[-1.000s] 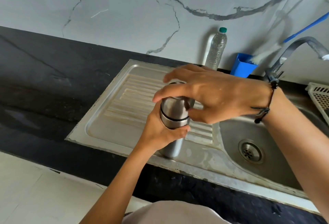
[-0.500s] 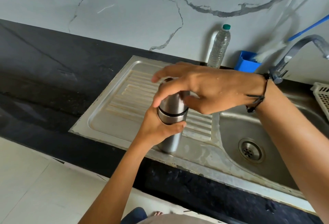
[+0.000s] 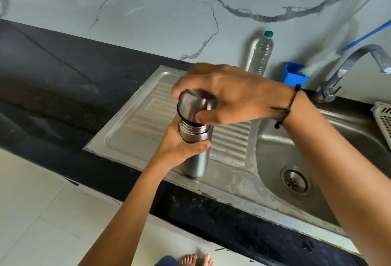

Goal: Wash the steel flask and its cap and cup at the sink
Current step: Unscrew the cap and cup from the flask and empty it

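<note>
Steel cup [image 3: 195, 105] now sits tilted and lifted off the flask [image 3: 195, 149] threads versus 0.5 s ago, right hand [image 3: 228, 94] fingers wrapped on it, left hand [image 3: 179, 147] fingers gripping flask on the sink [image 3: 135, 138] drainboard below; unscrewing nearly done.

Item count, head view:

- 1 steel flask [image 3: 196, 155], centre of the frame.
- 1 steel cup [image 3: 193, 105] over the flask top.
- 2 hands: 1 left hand [image 3: 179, 149], 1 right hand [image 3: 228, 94].
- 1 black cord bracelet [image 3: 285, 109], right of centre.
- 1 clear plastic bottle [image 3: 261, 54], upper right.
- 1 blue holder [image 3: 293, 75], upper right.
- 1 tap [image 3: 349, 64], upper right.
- 1 sink [image 3: 135, 138] with 1 drain [image 3: 295, 181], lower right.
- 1 white basket [image 3: 384, 121], right edge.
- 2 bare feet [image 3: 197, 259], bottom edge.
</note>
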{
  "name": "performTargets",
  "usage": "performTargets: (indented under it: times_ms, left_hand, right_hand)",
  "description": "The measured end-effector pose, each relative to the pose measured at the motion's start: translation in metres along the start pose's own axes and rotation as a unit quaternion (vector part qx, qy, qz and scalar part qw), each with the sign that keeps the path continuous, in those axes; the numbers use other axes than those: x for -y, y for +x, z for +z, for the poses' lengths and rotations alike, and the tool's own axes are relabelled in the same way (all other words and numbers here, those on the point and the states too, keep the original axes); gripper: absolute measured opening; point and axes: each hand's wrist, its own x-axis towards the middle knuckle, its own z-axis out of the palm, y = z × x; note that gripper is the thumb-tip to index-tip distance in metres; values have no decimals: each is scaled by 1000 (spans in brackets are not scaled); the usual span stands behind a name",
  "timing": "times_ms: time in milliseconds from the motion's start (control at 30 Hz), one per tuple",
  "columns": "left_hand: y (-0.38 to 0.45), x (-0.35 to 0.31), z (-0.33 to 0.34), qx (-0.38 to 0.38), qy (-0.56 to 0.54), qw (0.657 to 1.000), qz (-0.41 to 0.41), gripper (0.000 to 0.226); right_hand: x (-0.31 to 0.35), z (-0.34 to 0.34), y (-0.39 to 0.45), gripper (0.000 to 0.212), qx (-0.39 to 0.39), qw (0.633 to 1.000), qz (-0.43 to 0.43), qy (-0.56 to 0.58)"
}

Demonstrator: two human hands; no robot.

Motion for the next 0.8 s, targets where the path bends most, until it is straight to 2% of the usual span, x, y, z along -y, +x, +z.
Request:
performTargets:
  times_ms: [100,200,267,400,567,800]
  left_hand:
    - [0,-1,-1,11,4,1000,-6,70]
    - [-1,-3,-2,20,13,1000,-7,72]
    - [-1,-2,-2,21,13,1000,-5,71]
    - [-1,-1,-3,26,14,1000,4,69]
    - [-1,-1,-3,22,20,1000,9,69]
    - [-1,-5,-1,24,15,999,14,68]
  right_hand:
    - [-10,-17,-11,47,-82,994,30,63]
    - [-35,-11,-19,42,-126,981,139,44]
    - [-58,8,-18,43,-106,971,212,11]
    - [-104,65,-9,44,-49,953,297,39]
    - [-137,133,5,44,-4,943,333,9]
    - [-151,166,18,51,-2,941,335,-47]
